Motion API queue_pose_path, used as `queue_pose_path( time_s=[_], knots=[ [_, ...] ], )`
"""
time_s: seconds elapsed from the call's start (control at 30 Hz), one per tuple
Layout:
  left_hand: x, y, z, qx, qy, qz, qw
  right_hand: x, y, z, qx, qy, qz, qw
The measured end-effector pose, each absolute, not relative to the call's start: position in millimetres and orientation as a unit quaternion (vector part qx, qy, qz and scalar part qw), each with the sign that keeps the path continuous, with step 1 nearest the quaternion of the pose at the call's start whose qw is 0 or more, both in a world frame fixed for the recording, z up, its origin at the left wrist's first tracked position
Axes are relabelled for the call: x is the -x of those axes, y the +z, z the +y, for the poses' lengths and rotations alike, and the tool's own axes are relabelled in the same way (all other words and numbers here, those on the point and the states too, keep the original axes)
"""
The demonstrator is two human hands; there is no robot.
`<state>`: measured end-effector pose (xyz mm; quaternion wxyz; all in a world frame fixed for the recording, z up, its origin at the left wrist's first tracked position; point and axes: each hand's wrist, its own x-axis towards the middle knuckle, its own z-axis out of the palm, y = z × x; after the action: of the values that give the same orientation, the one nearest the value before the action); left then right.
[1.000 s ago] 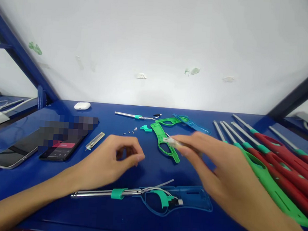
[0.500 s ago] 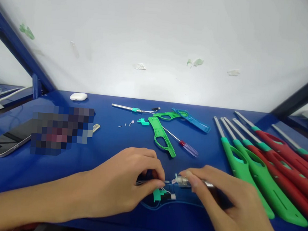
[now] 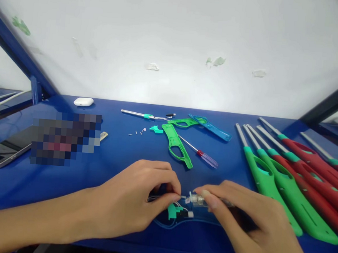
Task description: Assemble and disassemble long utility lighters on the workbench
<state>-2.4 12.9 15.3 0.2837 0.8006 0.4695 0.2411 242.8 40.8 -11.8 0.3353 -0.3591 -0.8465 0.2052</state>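
Observation:
My left hand is closed, thumb and forefinger pinching a thin pale tube. My right hand is closed around a clear lighter fuel tank with a small white valve at its left end. The tube's tip is at this valve; I cannot tell whether it is seated. Below them lies a translucent blue lighter shell half, partly covered by my hands. In it show a teal trigger and a black igniter with white wires.
Farther back lie green shell halves, a blue shell piece, a screwdriver, a metal lighter barrel, a loose teal trigger and several screws. Several green lighters and red lighters fill the right. A phone lies left.
The tube's tip and the fuel tank's valve have come closer together. Both hands keep their grip. The whole view has shifted slightly.

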Motion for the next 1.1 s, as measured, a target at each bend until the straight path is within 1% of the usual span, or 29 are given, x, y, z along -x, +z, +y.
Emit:
queue_pose_path(
  time_s=[0.27,0.5,0.73,1.1],
  knots=[
    [2.4,17.4,12.3,-0.8,0.244,0.466,0.288,-240.2,-9.1,38.6,0.36,0.194,-0.841,0.355],
    [0.8,16.8,10.9,-0.802,0.244,0.46,0.294,-244.0,-10.1,41.2,0.348,0.191,-0.854,0.336],
    [0.1,19.7,11.3,-0.805,0.24,0.456,0.293,-240.3,-5.9,37.6,0.346,0.183,-0.85,0.353],
    [0.9,16.7,11.0,-0.812,0.239,0.451,0.283,-240.0,-6.1,39.3,0.321,0.157,-0.865,0.352]
  ],
)
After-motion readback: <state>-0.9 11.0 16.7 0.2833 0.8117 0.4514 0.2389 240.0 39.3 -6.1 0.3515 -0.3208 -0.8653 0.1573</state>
